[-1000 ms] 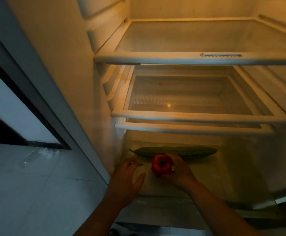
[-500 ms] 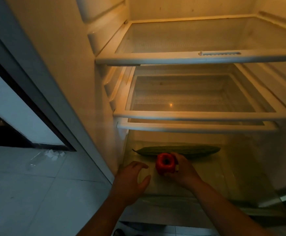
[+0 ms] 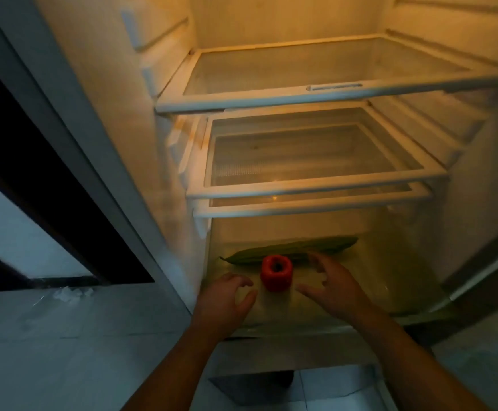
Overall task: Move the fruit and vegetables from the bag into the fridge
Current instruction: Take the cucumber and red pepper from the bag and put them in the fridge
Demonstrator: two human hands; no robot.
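Red pepper (image 3: 276, 272) stands on the fridge (image 3: 360, 295) floor, just before the gourd (image 3: 325, 247). Left hand (image 3: 227, 301) and right hand (image 3: 333, 289) flank it, fingers loose, holding nothing. Placement judged done; next, return to the unseen bag.

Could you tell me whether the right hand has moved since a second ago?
Yes: the right hand has released the red pepper and drawn off to its right; the pepper stays before the green gourd.
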